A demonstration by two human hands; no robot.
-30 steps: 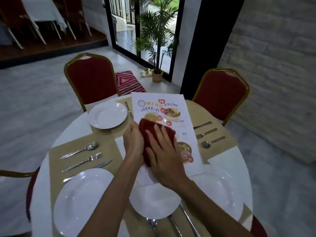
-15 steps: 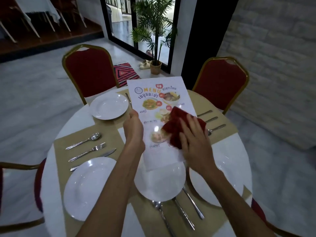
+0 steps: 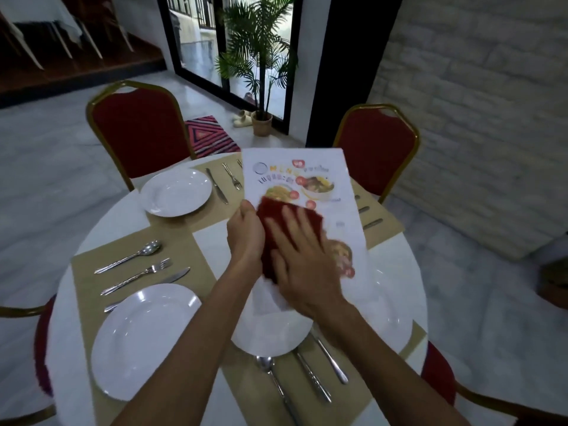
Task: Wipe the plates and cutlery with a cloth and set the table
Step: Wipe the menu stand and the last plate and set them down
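Note:
My left hand [image 3: 246,235] grips the left edge of a white laminated menu [image 3: 310,186], holding it above the round table [image 3: 92,229]. With flat, spread fingers my right hand [image 3: 299,259] presses a dark red cloth [image 3: 273,216] against the menu's face. Under the menu lies a white plate [image 3: 270,336], with a spoon [image 3: 273,379] and two more pieces of cutlery at its near side. Another plate [image 3: 141,336] sits at the near left beside a spoon [image 3: 129,256], fork [image 3: 138,275] and knife. A third plate [image 3: 175,192] is at the far left. A fourth plate [image 3: 390,309] shows at the right.
Tan placemats [image 3: 92,272] lie under each setting. Red chairs with gold frames stand at the far left [image 3: 138,127] and far right [image 3: 378,142], and others show at the near edges. A potted palm [image 3: 261,118] and striped mat [image 3: 209,139] are on the floor behind.
My right hand has swept the cloth from the menu's right side back leftward to its middle, next to my left hand. The menu is still held up.

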